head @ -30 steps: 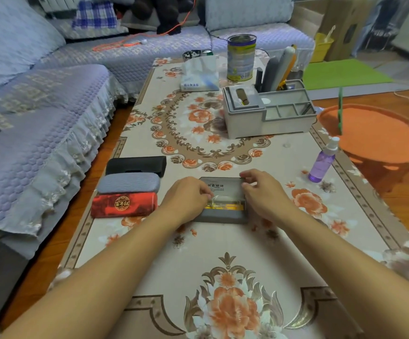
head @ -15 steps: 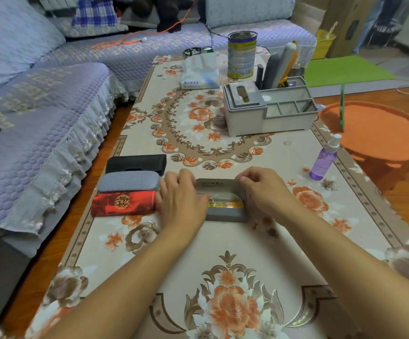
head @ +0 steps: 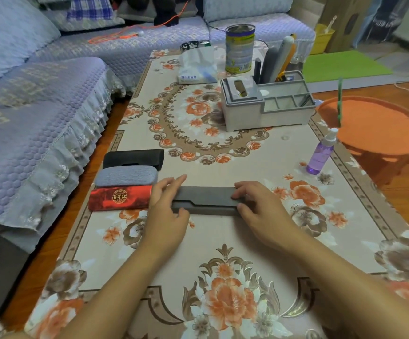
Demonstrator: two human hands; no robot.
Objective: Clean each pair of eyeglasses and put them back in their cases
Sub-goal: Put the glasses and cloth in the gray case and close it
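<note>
A dark grey glasses case point(head: 207, 199) lies closed on the floral tablecloth in front of me. My left hand point(head: 168, 211) rests on its left end, thumb at the front edge and fingers spread over the top. My right hand point(head: 259, 206) grips its right end, fingers on the lid and thumb at the front. No glasses are visible. To the left lie three closed cases in a row: a red one point(head: 119, 198), a grey-blue one point(head: 126, 176) and a black one point(head: 133, 157).
A purple spray bottle point(head: 320, 155) stands to the right. A grey desk organiser point(head: 264, 104), a tissue pack point(head: 197, 67) and a tin can point(head: 239, 48) stand further back. A sofa point(head: 34, 113) runs along the left; an orange stool point(head: 374, 128) sits right of the table.
The grey case was open with glasses and a yellow cloth inside. Its lid has come down and the case is now closed under both hands.
</note>
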